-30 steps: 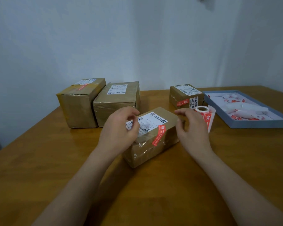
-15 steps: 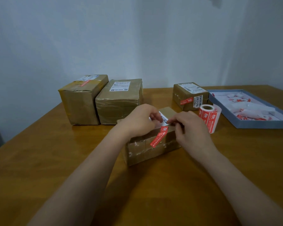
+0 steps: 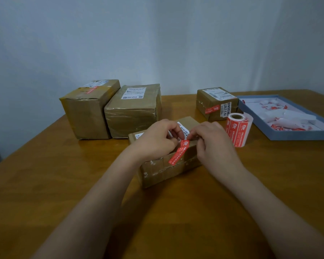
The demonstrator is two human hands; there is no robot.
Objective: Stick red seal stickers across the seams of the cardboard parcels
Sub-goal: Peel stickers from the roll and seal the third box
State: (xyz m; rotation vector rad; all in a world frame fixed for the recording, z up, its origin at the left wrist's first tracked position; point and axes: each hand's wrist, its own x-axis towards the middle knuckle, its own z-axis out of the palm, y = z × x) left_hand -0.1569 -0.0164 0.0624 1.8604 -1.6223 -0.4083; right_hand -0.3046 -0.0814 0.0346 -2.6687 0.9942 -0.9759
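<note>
Red seal sticker [image 3: 178, 152] over parcel [image 3: 168, 165] edge, left hand [image 3: 157, 139] and right hand [image 3: 209, 141] fingertips pinching its top end

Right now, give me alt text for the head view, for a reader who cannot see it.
Two hands, left hand and right hand, press a red sticker over the top edge of a near parcel on a wooden table. Three more parcels stand behind: one far left, one beside it, one right. A sticker roll and a blue tray of scraps are at right.
</note>
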